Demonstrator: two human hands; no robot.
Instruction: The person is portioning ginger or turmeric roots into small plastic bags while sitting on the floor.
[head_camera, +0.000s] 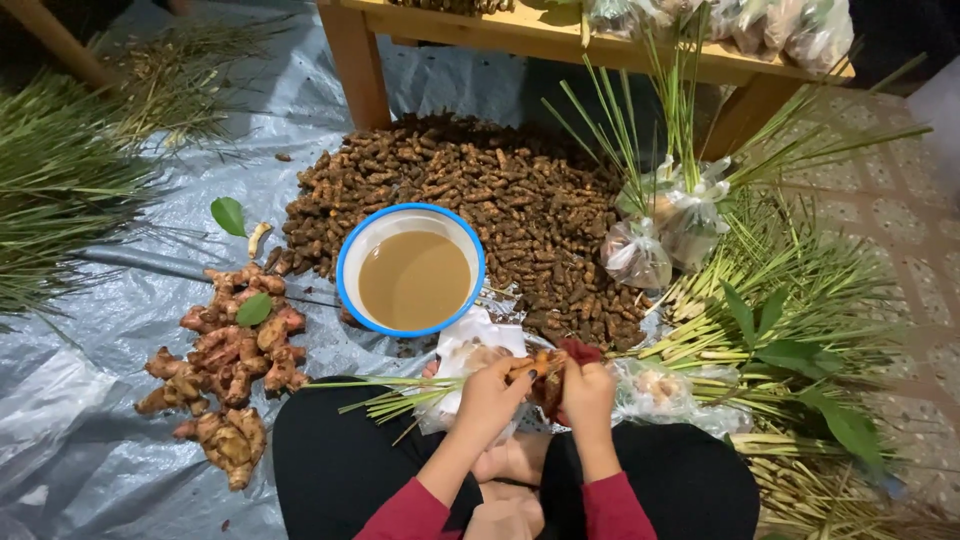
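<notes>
A pile of ginger roots (225, 370) lies at the left on grey plastic sheeting (80, 440). Beside it stands a blue-rimmed bowl (410, 268) of brown water. The left hand (490, 395) and right hand (588, 395) both close around a small bundle of roots (548, 372), mostly hidden by fingers, above the lap. Lemongrass stalks (780, 330) fill the right.

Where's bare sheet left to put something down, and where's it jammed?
Free: grey sheet lower left, bordered by the ginger pile and grass bundle; also the strip between ginger and table leg. Crowded: around the basin, the turmeric heap, bagged bundles, and lemongrass stalks right of both hands.
</notes>
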